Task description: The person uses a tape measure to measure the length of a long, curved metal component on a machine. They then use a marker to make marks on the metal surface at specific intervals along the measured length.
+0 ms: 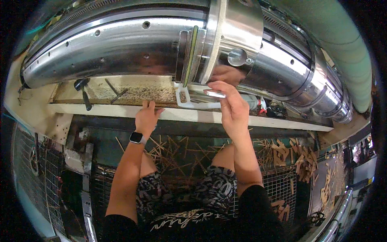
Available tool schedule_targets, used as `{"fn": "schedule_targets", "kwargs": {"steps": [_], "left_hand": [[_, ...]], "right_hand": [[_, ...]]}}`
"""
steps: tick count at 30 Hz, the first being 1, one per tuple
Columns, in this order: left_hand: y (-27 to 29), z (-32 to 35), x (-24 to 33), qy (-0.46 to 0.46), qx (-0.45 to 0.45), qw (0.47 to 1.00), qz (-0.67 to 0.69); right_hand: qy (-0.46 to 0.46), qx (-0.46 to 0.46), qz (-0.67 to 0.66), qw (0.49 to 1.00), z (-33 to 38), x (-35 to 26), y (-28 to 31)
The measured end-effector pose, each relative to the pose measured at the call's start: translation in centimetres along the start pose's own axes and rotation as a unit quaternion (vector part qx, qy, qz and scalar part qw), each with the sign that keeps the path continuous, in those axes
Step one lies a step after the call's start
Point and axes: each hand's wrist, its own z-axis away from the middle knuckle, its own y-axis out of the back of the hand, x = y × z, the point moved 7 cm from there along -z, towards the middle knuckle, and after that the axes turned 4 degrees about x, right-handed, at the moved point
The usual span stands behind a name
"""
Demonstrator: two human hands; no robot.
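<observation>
Trough [66, 94], head view, is running beneath a polished metal cylinder [121, 48] and is containing brown specks [161, 92], a T-shaped tool [117, 94] toward its left end, a looped white handle [201, 105] near its middle and, farther right, a pale object [252, 101], its kind unclear; a hammer [86, 99] is leaning across the front rim [193, 116]. The left hand [146, 119] is reaching up to this rim, released, fingers loosely bent, contact uncertain. The right hand [234, 107] is reaching farther, fingers curling inward, and is pinching a small whitish piece [216, 94] over the trough, just before the cylinder.
</observation>
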Motion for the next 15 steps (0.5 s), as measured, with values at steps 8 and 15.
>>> {"fn": "schedule_targets", "kwargs": {"steps": [8, 15], "left_hand": [[0.0, -0.2, 0.2, -0.009, 0.018, 1.0, 0.006], [0.1, -0.1, 0.1, 0.018, -0.005, 0.999, 0.031]], "right_hand": [[0.02, 0.093, 0.009, 0.995, 0.5, 1.8, -0.2], [-0.039, 0.055, -0.062, 0.996, 1.3, 2.0, -1.1]]}}
